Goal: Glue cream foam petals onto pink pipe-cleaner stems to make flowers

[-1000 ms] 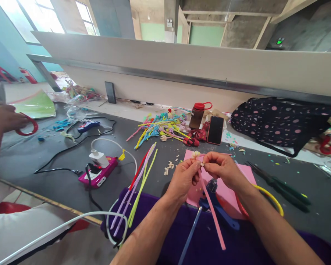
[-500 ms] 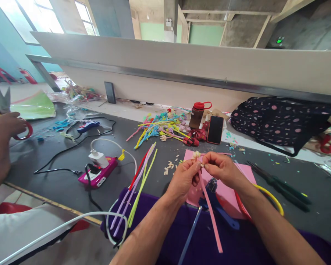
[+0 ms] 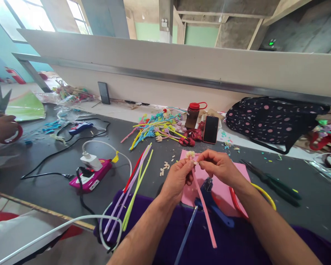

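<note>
My left hand pinches the top of a pink fuzzy stem, just below a small cream flower-like cluster. The stem hangs down toward me at a slant. Close against it, the thumb and fingertips of my right hand are pinched on what seems a tiny cream piece, mostly hidden by the fingers. Below both hands lies a blue glue gun with a long translucent glue stick at its back. A pink sheet is under the hands. Small cream pieces lie left of my left hand.
Fuzzy stems and a magenta power strip with cables lie left. Behind are a colourful stem pile, a bottle and a phone. Pliers lie right. Another person's hand holds scissors.
The whole view has shifted slightly, so things appear a little further left. Both my hands keep their pinched hold at the stem's top.
</note>
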### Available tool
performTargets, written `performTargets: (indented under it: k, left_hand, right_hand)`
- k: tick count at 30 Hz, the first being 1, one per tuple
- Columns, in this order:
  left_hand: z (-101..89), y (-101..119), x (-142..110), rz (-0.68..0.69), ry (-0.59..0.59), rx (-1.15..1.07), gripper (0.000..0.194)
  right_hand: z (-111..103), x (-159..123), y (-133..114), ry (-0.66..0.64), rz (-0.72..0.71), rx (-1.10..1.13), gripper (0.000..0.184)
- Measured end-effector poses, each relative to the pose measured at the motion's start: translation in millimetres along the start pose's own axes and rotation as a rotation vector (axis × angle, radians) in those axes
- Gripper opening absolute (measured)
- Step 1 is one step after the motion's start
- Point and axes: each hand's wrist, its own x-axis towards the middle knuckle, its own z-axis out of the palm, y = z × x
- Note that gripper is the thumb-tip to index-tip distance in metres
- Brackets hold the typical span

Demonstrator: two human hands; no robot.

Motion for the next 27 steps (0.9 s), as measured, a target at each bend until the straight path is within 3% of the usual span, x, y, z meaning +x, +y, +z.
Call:
performTargets:
  k: [3,5,9,12,21,27]
  left_hand:
    - [0.1,1,0,0.005,0.018,0.014,0.029]
    - [0.3,1,0,0.005,0.019,0.016,0.029]
    - [0.7,0,-1,0.008,0.013,0.002,0.029]
    - [0.6,0,-1,-0.001,0.01,0.002,0.029]
    - [-0.6,-1,1,0.004,0.002,-0.003,0.027]
    - [-0.8,7,-2,-0.029,-0.076,0.009,0.024]
  right_hand:
    - [-7,-2,-2,0.071,-0.058,-0.096,0.015]
    - [-9,-3,-3,0.107,-0.169,-0.225,0.013]
    - [-4,-3,-6,0.084,-0.419,-0.426,0.009]
    - [1,-2,-5,0.099,-0.497,-0.482,0.01]
    - [4,-1,-4,0.11,-0.482,-0.544,0.007]
    - [-10,-3,-5,0.1,-0.371,-0.51,0.007]
